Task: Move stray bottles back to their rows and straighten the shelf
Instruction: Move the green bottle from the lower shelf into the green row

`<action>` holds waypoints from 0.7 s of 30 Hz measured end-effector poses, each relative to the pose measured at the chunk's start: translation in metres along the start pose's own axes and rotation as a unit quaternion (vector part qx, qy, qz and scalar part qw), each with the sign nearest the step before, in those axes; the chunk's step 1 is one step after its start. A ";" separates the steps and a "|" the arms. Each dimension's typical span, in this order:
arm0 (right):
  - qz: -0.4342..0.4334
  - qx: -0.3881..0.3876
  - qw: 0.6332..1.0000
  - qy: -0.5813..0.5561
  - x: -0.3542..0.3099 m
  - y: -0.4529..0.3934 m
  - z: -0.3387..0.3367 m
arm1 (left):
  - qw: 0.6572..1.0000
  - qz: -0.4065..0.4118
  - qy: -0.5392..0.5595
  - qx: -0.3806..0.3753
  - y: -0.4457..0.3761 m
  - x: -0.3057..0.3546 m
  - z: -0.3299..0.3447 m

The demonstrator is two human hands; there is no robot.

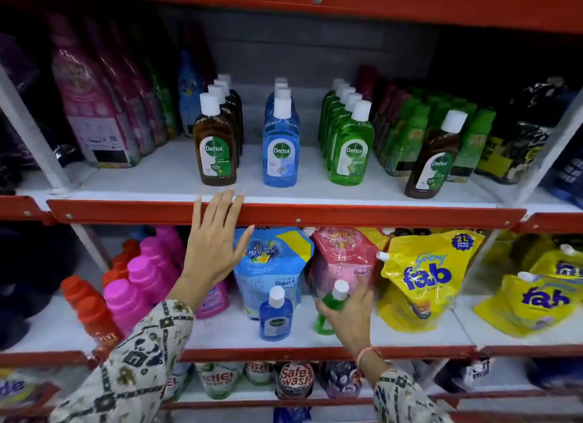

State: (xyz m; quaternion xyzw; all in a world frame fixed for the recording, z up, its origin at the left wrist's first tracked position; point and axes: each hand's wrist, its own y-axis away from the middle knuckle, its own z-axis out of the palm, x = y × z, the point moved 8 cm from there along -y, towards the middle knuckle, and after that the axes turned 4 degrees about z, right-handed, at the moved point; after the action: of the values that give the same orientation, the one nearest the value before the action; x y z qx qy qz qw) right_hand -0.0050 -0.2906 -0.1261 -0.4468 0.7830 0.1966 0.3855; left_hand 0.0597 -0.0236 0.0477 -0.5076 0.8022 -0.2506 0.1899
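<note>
The person's right hand [347, 315] is wrapped around a small green bottle [331, 309] with a white cap, which stands or tilts on the lower shelf [410, 337], in front of a pink Comfort pouch [344, 258]. Just left of the green bottle, a small blue Dettol bottle [276, 315] stands upright on the same shelf, in front of a blue Comfort pouch [271, 264]. To the right of the green bottle sit yellow fab pouches [426, 277]; well to its left are pink bottles [145, 274] and red ones [88, 309].

The left hand [214, 245] is raised with fingers straight and loosely together, thumb out, holding nothing; its fingertips reach the red front rail [347, 214] of the upper shelf.

Beyond that rail three rows of Dettol bottles run back: a brown row [216, 144] right above the left hand, a blue row [280, 144] to the right of it, and a green row [351, 141] further right. A single brown Dettol bottle [433, 160] stands apart, to the right of the green row, in front of green-capped bottles [407, 138]. Far left of the brown row lean pink pouches [91, 107].
</note>
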 end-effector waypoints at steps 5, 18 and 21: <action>0.112 -0.021 0.993 -0.044 0.039 0.002 0.027 | 1.000 -0.010 -0.007 0.027 0.000 0.001 0.001; 0.000 0.037 0.987 -0.157 -0.020 0.015 -0.033 | 1.000 0.000 -0.006 0.026 -0.001 0.000 0.000; -0.065 0.047 0.975 -0.206 -0.064 0.020 -0.071 | 1.000 0.005 -0.001 0.028 -0.001 0.001 -0.001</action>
State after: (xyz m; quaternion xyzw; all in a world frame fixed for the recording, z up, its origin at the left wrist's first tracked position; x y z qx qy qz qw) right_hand -0.0327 -0.2915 -0.0328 -0.4281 0.6648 0.2218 0.5706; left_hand 0.0595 -0.0248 0.0490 -0.4988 0.7969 -0.2713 0.2063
